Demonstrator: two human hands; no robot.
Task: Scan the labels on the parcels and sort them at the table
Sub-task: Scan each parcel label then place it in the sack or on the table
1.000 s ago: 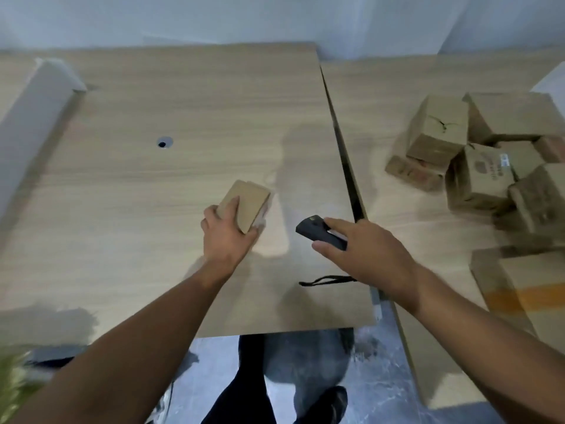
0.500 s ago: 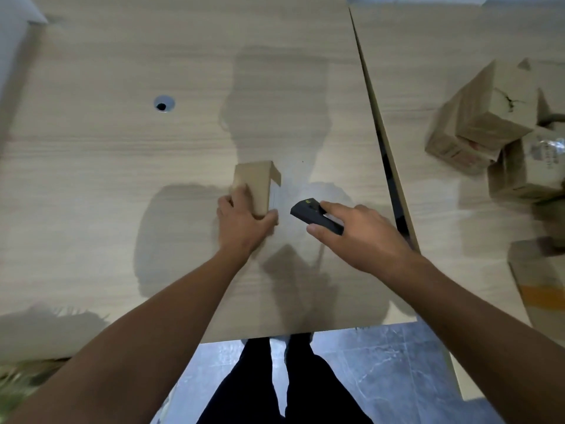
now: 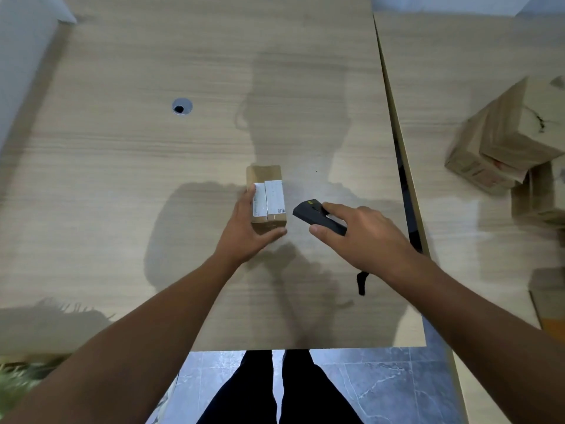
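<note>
Wooden table (image 3: 128, 185) below: my left hand (image 3: 244, 231) grips the labelled parcel (image 3: 267, 198), my right hand (image 3: 363, 237) clasps the barcode scanner (image 3: 318, 217) beside it.

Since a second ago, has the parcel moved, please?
Yes; the left hand turned the parcel so its label faces up, still right of the hole.

Fairly bright, soft light is coming from above and behind the person. It is throwing a head-and-shoulders shadow forward on the table (image 3: 122, 179), and overlapping arm shadows are spreading to the left. The white label (image 3: 269, 198) is looking a little washed out. At the right edge the boxes (image 3: 504, 139) are appearing stretched and soft. The green patch (image 3: 18, 374) at lower left is blurring.
</note>
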